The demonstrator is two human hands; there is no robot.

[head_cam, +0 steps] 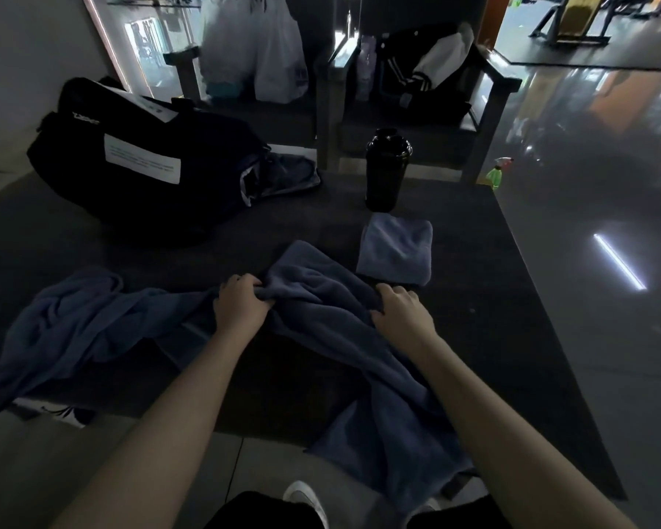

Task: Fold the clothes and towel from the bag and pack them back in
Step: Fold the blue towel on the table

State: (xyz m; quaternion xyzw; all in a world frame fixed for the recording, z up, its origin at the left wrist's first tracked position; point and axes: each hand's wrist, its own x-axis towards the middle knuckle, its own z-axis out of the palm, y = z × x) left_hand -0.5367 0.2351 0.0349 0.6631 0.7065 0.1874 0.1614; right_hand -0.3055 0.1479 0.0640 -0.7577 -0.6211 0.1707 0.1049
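Note:
A long grey-blue towel [332, 299] lies crumpled across the dark table and hangs over its near edge. My left hand [241, 299] grips the towel's upper edge on the left. My right hand [401, 307] grips the same edge on the right. A folded grey-blue cloth [395, 248] lies flat just beyond my right hand. A crumpled blue garment [73, 326] is spread at the left of the table. The black duffel bag [142, 162] stands at the far left with its end pocket open.
A black shaker bottle [386, 169] stands upright behind the folded cloth. Two dark chairs beyond the table [512, 318] hold white plastic bags [256, 47] and a black jacket [416, 70]. A green spray bottle [496, 173] sits past the table's far right corner.

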